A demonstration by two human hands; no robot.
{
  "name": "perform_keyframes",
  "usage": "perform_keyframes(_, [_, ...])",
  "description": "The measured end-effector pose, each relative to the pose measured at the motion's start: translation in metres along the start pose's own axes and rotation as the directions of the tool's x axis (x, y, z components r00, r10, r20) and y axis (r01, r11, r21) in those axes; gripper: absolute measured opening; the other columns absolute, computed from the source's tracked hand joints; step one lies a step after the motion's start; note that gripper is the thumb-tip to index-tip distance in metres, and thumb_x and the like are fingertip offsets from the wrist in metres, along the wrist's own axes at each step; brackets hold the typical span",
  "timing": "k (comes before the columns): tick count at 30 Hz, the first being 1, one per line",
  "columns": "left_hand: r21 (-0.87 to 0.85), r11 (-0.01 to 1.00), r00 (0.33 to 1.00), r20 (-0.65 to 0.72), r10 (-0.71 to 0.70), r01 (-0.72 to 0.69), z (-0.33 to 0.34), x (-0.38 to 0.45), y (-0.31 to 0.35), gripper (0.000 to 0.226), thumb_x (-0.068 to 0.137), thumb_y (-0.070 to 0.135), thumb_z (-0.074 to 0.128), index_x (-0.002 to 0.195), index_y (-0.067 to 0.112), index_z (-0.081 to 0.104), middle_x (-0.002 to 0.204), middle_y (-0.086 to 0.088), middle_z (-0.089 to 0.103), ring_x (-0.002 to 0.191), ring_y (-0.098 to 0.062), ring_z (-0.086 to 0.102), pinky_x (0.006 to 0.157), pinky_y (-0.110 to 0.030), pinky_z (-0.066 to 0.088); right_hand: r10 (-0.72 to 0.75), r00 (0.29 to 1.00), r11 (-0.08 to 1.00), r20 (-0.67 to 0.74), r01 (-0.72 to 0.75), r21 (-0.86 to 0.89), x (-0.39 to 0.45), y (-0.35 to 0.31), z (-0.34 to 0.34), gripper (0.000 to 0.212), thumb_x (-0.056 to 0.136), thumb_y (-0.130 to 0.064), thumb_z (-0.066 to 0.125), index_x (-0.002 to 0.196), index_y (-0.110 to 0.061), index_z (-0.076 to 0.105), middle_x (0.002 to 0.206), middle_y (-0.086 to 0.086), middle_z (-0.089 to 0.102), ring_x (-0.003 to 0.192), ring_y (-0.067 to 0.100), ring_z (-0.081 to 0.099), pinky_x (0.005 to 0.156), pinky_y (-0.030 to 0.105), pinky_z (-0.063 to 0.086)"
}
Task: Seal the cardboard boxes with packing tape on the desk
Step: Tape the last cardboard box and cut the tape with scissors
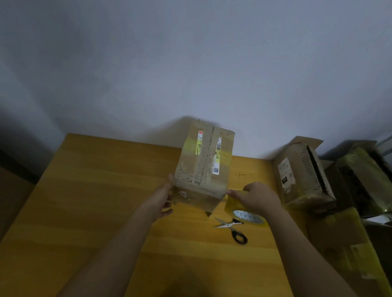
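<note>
Two bare hands work at one cardboard box standing near the middle of a yellow wooden desk, toward its far edge. The box's long axis runs away from the person, from its near end between the hands to its far end by the grey wall. A seam runs along that same axis down the middle of the top face, with old yellowish tape crossing it and white labels to either side.

At the near left corner of the box, the left hand rests with its fingers straight against the side, steadying it. Just beside the near right corner, the right hand grips a roll of yellow packing tape, fingers curled over the roll. A short stretch of tape seems to reach from the roll toward the corner, though I cannot tell whether it touches the cardboard.

The right hand, holding the tape, is the nearer one to the seam's near end, so drawing tape along the seam would likely mean moving forward, away from the body.

Near the roll, on the person's side, lie scissors with black handles. More boxes stand at the right edge of the desk.
</note>
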State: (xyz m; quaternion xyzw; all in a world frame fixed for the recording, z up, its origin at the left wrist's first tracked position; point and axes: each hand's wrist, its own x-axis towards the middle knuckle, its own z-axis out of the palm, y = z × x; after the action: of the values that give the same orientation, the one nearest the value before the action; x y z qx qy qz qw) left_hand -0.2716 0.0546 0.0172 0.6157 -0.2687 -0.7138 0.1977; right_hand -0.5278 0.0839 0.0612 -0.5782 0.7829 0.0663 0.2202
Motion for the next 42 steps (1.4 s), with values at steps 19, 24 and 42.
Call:
perform_keyframes(19, [0.246,0.910,0.918,-0.139,0.372,-0.332,0.002,-0.009,0.039,0.064,0.099,0.059,0.009,0.155,0.027,0.012,0.162,0.001,0.006,0.149,-0.021,0.006,0.118,-0.047,0.008,-0.025,1.000,0.999,0.001,0.025,0.029,0.008,0.000,0.004,0.084,0.082,-0.080,0.043,0.121,-0.009,0.064,0.089,0.001,0.063,0.077,0.013,0.054,0.060,0.029,0.040])
perform_keyframes(24, [0.857,0.046,0.718,0.400,0.570,-0.514,0.065,-0.006,0.046,0.055,0.101,0.053,0.010,0.152,0.036,-0.005,0.159,0.009,-0.017,0.144,-0.016,-0.025,0.115,-0.046,-0.020,-0.052,0.998,0.987,0.044,0.045,0.154,0.008,0.003,0.008,0.076,0.081,-0.079,0.045,0.092,-0.007,0.067,0.081,0.004,0.062,0.076,0.018,0.057,0.059,0.031,0.042])
perform_keyframes(42, [0.945,-0.218,0.764,0.326,0.557,-0.244,0.065,0.021,0.041,0.088,0.074,0.085,0.006,0.149,0.043,-0.013,0.159,0.009,-0.022,0.145,-0.019,-0.025,0.113,-0.056,-0.019,-0.055,0.957,0.880,0.285,-0.088,0.468,0.012,0.039,0.040,0.064,0.077,-0.075,0.057,0.059,-0.015,0.047,0.056,-0.002,0.037,0.052,0.017,0.040,0.058,0.033,0.034])
